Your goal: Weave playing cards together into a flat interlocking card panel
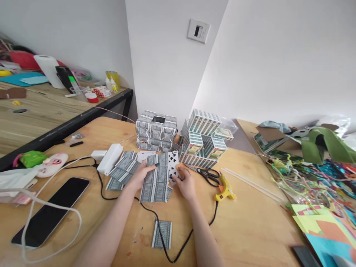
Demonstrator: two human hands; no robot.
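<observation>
My left hand [144, 173] is closed on a patterned grey card panel [154, 181], its thumb lying over the upper part. On the panel's right side, my right hand [185, 180] pinches a playing card [172, 163] that shows black clubs. Left of my left hand lie more folded grey cards [122, 172]. A red-marked card [145, 155] lies face up behind them. Just beyond the hands stands a block built of folded cards [156, 129] with a square opening on top. One small grey card piece [162, 234] lies nearer me, under a black cable.
Green-white card boxes [203, 137] stand stacked behind my right hand. Black scissors [210, 176] and a yellow glue gun [226, 190] lie to the right, with white sticks [253, 183] beyond. At left are a phone [51, 211], a white adapter [109, 158] and looping cables.
</observation>
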